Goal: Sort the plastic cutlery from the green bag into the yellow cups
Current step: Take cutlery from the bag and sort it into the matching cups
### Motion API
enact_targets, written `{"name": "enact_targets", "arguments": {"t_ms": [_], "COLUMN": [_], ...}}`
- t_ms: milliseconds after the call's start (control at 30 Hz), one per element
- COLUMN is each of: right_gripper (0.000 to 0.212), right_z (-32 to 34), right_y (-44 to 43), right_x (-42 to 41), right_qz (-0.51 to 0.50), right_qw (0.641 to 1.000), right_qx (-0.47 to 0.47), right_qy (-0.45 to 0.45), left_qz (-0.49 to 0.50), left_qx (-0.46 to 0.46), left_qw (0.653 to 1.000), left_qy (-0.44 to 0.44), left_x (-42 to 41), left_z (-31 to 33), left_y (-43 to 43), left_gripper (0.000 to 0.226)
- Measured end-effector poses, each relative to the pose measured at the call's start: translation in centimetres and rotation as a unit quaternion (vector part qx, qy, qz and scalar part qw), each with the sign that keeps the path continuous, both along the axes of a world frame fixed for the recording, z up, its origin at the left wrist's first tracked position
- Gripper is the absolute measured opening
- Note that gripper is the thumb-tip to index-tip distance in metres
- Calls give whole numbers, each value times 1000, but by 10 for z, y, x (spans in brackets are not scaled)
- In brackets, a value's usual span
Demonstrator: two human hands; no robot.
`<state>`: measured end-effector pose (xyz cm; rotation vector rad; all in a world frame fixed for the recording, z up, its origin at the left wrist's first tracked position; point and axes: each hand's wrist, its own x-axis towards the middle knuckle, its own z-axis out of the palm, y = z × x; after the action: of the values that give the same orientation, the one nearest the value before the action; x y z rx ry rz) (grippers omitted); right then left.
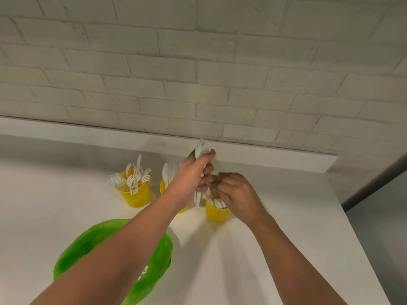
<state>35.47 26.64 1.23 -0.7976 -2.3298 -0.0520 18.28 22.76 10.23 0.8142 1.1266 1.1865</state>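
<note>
- Head view, far left: bare white countertop [44,205], open surface running back to a low white ledge [88,133] under the painted brick wall [198,62]
- Green bag [88,245] lies near the front edge, left of centre, partly covered by the left forearm; contents not visible
- Left yellow cup [137,195] stands upright behind the bag; it holds white plastic forks [132,179], tines up, fanned out, with one longer piece rising among them
- Middle yellow cup [163,187] is mostly hidden behind the left wrist; white knives [165,172] stand upright in it
- Left hand [193,177] is closed in a fist around a bundle of white cutlery [200,148], held upright between the middle and right cups; handle ends project below the fist, tips above it; type of pieces cannot be told because of blur
- Right yellow cup [217,212] stands just right of the bundle; white spoons [218,202] show inside at the rim
- Right hand [235,190] is over the mouth of the right cup, fingers curled together at the lower part of the bundle; whether it actually grips a piece cannot be told
- The three cups stand in a row, each apart from the next, well back from the front edge
- Right of the cups: clear countertop up to the right edge [343,208], which runs diagonally toward the viewer; beyond it a drop to a grey floor [385,238]
- Ledge ends at a square corner at upper right, short of the countertop's right edge
</note>
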Motion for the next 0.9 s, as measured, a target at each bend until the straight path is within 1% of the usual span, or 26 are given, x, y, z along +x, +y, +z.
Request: {"name": "enact_targets", "arguments": {"t_ms": [33, 100, 133, 167, 200, 233, 267, 333, 367, 400, 433, 467, 533, 567, 633, 767, 833, 900], "right_gripper": [24, 29, 31, 33, 35, 39, 42, 45, 46, 47, 47, 46, 41, 35, 27, 26, 23, 22], "right_z": [-8, -19, -21, -18, -13, -5, 8, 36, 50, 63, 74, 81, 88, 89, 90, 91, 91, 94], "right_y": [-2, -7, -11, -15, -19, -23, -27, -31, -31, -30, -28, -26, -21, -19, -18, -20, -22, -25], "right_x": [1, 0, -2, -4, -5, -7, -10, -14, -15, -15, -15, -16, -21, -25, -30, -27, -29, -31], "right_qz": [-5, -27, -34, -38, -47, -67, -87, -85, -67, -46, -33, -32, -44, -52, -62, -79, -95, -108], "right_qw": [1000, 998, 997, 997, 994, 984, 962, 892, 864, 851, 854, 870, 908, 919, 922, 913, 908, 892], "right_qx": [-6, -29, -46, -68, -100, -145, -200, -301, -336, -364, -380, -382, -354, -344, -346, -334, -316, -307], "right_qy": [-28, -50, -43, -23, 17, 82, 167, 327, 368, 377, 354, 310, 218, 187, 166, 221, 259, 314], "left_qz": [-3, -13, -20, -33, -51, -69, -85, -126, -145, -159, -169, -175, -168, -158, -144, -152, -167, -163], "left_qx": [-3, -7, -14, -19, -25, -29, -36, -42, -47, -57, -64, -71, -84, -86, -83, -70, -51, -24], "left_qw": [1000, 999, 999, 998, 997, 995, 993, 988, 985, 983, 981, 979, 981, 983, 986, 986, 984, 982], "left_qy": [-10, -31, -41, -50, -61, -68, -77, -81, -76, -72, -71, -72, -57, -42, -19, 4, 33, 88], "left_x": [0, -1, -2, -4, -5, -6, -7, -8, -9, -9, -7, -5, 1, 4, 8, 7, 5, 5], "left_z": [-1, -4, -5, -7, -7, -8, -7, -5, -5, -4, -3, -3, -5, -6, -9, -7, -4, -1], "left_y": [0, -1, -2, -2, -3, -3, -3, -4, -5, -6, -7, -7, -6, -6, -5, -4, -5, -10], "left_gripper": [22, 35, 38, 34, 30, 35, 43, 59, 66, 72, 76, 77, 67, 61, 51, 47, 51, 56]}}
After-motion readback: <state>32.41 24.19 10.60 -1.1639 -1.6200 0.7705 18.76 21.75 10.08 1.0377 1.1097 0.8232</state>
